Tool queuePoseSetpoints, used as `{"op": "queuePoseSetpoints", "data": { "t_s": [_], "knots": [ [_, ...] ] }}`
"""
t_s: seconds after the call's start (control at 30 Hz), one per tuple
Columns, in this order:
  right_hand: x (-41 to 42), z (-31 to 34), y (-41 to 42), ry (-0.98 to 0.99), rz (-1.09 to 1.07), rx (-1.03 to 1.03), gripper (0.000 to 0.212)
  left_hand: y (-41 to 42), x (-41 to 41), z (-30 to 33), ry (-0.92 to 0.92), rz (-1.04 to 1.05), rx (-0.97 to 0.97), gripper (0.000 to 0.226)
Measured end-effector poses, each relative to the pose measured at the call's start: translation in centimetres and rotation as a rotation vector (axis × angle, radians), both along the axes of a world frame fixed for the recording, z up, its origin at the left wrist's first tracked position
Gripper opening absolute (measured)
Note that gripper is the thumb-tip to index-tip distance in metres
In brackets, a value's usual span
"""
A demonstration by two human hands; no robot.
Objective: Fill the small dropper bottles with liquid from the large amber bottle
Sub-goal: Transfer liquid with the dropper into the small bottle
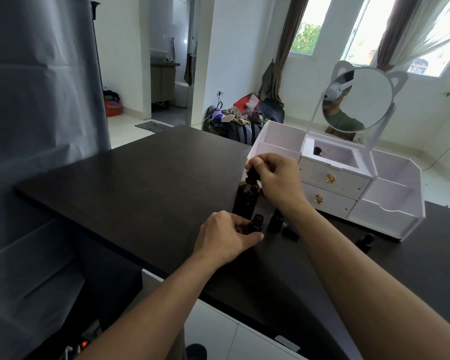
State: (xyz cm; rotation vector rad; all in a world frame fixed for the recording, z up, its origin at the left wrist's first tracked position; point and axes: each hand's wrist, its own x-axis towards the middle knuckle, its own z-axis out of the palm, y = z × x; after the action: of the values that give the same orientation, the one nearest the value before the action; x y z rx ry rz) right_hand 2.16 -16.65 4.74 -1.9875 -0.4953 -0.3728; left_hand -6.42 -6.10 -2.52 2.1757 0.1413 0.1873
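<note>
Right hand (276, 178) pinching black dropper top (252, 172) of tall amber glass bottle (246, 198), left hand (224, 237) gripping small dark dropper bottle (256, 223) on black table (140, 178)

Dark glossy glass large amber bottle (246, 197) on a matt black table (153, 183); organiser (390, 203) smooth white plastic
</note>
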Motion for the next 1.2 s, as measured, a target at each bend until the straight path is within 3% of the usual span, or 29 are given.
{"op": "queuePoseSetpoints", "data": {
  "t_s": [0.4,0.8,1.2],
  "knots": [
    [-0.32,-0.96,0.23,-0.034,-0.006,0.081,0.022,0.00,0.04,0.01,-0.013,-0.010,0.023,0.042],
    [-0.18,-0.44,0.42,-0.107,-0.029,-0.042,0.027,0.00,-0.19,0.17,-0.015,-0.012,-0.004,0.039],
    [-0.07,-0.23,0.27,-0.062,-0.016,-0.017,0.025,0.10,-0.18,0.24,-0.020,-0.010,0.004,0.042]
  ]
}}
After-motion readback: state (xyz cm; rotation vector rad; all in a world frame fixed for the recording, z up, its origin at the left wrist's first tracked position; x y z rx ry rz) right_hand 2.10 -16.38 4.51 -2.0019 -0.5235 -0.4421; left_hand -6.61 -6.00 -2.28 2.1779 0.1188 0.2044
